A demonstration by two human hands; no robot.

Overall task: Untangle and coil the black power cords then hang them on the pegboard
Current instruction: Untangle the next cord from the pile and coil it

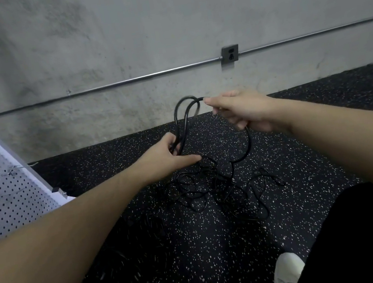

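Observation:
A thick black power cord (pixel 180 115) rises in two loops between my hands above the floor. My left hand (pixel 170 156) grips the base of the loops. My right hand (pixel 241 110) pinches the top of one loop, and the cord runs through its palm and curves down from it to the floor. Below lies a tangle of thinner black cords (pixel 215 190) on the speckled floor. The white pegboard (pixel 5 194) leans at the left edge, with metal hooks (pixel 14 168) sticking out of it.
A concrete wall with a metal conduit (pixel 122 81) and an outlet box (pixel 230 54) stands behind. The floor is black speckled rubber (pixel 199 261). My white shoe (pixel 288 272) and black trouser leg fill the lower right. More dark cords lie dimly at lower left (pixel 117 269).

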